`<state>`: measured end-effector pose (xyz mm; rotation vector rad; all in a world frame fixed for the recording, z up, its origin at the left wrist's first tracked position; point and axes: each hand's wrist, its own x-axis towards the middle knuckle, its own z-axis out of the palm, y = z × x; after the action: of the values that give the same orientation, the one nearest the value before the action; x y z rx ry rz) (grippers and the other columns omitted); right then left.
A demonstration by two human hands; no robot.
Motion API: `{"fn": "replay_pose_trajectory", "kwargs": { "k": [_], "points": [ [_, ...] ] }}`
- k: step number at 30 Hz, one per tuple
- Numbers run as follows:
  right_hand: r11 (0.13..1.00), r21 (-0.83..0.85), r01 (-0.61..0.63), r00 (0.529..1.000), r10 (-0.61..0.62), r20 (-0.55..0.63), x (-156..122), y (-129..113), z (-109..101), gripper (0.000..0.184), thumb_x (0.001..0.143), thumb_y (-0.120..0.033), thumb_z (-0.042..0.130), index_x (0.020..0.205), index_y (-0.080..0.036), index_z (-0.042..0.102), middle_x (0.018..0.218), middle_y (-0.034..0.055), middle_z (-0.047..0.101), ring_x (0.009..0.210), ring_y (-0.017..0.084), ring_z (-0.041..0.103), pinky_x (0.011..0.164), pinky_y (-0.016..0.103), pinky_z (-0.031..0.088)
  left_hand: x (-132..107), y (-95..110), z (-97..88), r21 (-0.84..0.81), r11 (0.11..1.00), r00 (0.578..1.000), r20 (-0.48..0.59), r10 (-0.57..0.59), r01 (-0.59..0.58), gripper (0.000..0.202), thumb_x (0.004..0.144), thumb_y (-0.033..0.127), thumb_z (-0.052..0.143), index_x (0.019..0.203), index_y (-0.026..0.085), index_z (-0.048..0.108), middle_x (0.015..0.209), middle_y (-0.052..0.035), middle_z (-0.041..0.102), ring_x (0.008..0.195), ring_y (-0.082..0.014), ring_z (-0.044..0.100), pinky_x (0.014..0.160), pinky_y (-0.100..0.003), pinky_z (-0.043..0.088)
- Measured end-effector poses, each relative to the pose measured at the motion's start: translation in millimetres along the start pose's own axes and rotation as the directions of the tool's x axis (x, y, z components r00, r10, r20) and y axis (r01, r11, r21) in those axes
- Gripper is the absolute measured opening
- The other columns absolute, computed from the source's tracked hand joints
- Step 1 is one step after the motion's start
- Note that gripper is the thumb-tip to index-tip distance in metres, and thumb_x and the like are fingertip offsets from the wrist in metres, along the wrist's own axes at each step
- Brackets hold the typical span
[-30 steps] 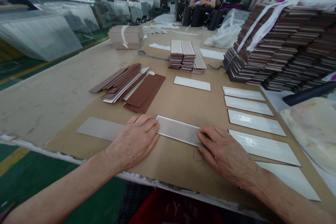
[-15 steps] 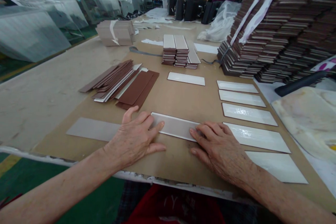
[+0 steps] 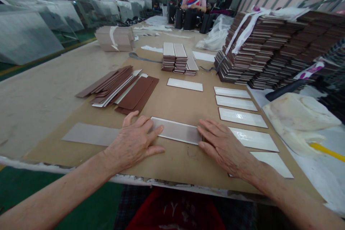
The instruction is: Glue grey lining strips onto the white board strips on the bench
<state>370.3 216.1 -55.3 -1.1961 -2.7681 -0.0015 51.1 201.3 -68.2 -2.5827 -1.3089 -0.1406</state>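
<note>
A wide surface (image 3: 48, 86) carries everything: a tall stack of brown boards (image 3: 269, 46) at two o'clock, a fanned pile of brown strips (image 3: 107, 88) at ten, and a column of white-faced strips (image 3: 242, 117) toward three. Near its six-o'clock edge a white-bordered grey panel (image 3: 178, 130) lies flat — between both hands. The left hand (image 3: 136, 140), at the panel's nine-o'clock end, is spread wide, resting on it without gripping; the right hand (image 3: 221, 143), at three, stays loosely open, fingertips touching that end.
</note>
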Motion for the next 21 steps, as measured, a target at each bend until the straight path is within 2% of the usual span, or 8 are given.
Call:
{"fn": "replay_pose_trajectory", "kwargs": {
  "k": [3, 6, 9, 13, 18, 21],
  "points": [
    [1.0, 0.017, -0.004, 0.999, 0.003, 0.049, -1, -8, 17, 0.056, 0.103, -0.048, 0.04, 0.147, -0.014, 0.044, 0.158, 0.0104, 0.036, 0.146, 0.03, 0.029, 0.116, 0.056, 0.037, 0, 2, -3.5, 0.016, 1.0, 0.999, 0.038, -0.024, 0.023, 0.052, 0.091, 0.061, 0.055, 0.13, 0.026, 0.058, 0.103, -0.0079, 0.06, 0.109, -0.0306, 0.051, 0.11, -0.062, 0.025],
    [0.999, 0.05, 0.002, 0.998, -0.005, 0.063, -4, -9, 23, 0.062, 0.102, -0.051, 0.04, 0.152, -0.014, 0.036, 0.159, 0.0105, 0.032, 0.148, 0.028, 0.026, 0.118, 0.056, 0.032, 0, 3, -5.1, 0.023, 0.999, 0.998, 0.042, -0.037, 0.036, 0.051, 0.092, 0.06, 0.055, 0.13, 0.027, 0.059, 0.104, -0.0073, 0.06, 0.109, -0.0293, 0.051, 0.111, -0.061, 0.025],
    [0.997, 0.065, -0.03, 0.994, 0.023, 0.109, -3, -9, 16, 0.064, 0.1, -0.054, 0.043, 0.15, -0.013, 0.041, 0.159, 0.0129, 0.031, 0.148, 0.031, 0.025, 0.119, 0.056, 0.03, 0, 3, -4.3, 0.001, 1.0, 0.999, 0.024, -0.028, 0.028, 0.052, 0.091, 0.061, 0.055, 0.13, 0.027, 0.058, 0.104, -0.0075, 0.06, 0.109, -0.0292, 0.052, 0.111, -0.061, 0.025],
    [0.988, 0.114, -0.102, 0.98, 0.081, 0.179, 0, -14, 0, 0.068, 0.092, -0.05, 0.06, 0.145, -0.008, 0.048, 0.156, 0.02, 0.035, 0.143, 0.036, 0.033, 0.118, 0.054, 0.032, -1, 0, -2.4, -0.053, 0.998, 0.998, -0.053, -0.02, 0.018, 0.045, 0.092, 0.057, 0.058, 0.128, 0.029, 0.059, 0.103, -0.0058, 0.062, 0.107, -0.0274, 0.053, 0.112, -0.059, 0.022],
    [0.939, 0.322, -0.121, 0.987, 0.077, 0.144, -1, -20, -8, 0.047, 0.082, -0.03, 0.07, 0.128, -0.021, 0.062, 0.131, 0.0085, 0.058, 0.12, 0.028, 0.05, 0.107, 0.045, 0.042, -4, -7, -4.7, -0.111, 0.992, 0.989, -0.14, 0.039, -0.055, 0.038, 0.094, 0.048, 0.06, 0.127, 0.03, 0.058, 0.103, -0.0018, 0.064, 0.104, -0.0223, 0.055, 0.112, -0.049, 0.021],
    [0.903, 0.385, -0.193, 0.978, 0.148, 0.144, 0, -26, -9, 0.054, 0.073, -0.024, 0.071, 0.126, -0.018, 0.061, 0.124, 0.0089, 0.057, 0.116, 0.027, 0.048, 0.105, 0.043, 0.041, -8, -9, -7.2, -0.128, 0.989, 0.983, -0.175, 0.047, -0.07, 0.033, 0.095, 0.043, 0.06, 0.124, 0.029, 0.058, 0.102, 0.0004, 0.065, 0.099, -0.0195, 0.055, 0.112, -0.045, 0.02]
  ]
}}
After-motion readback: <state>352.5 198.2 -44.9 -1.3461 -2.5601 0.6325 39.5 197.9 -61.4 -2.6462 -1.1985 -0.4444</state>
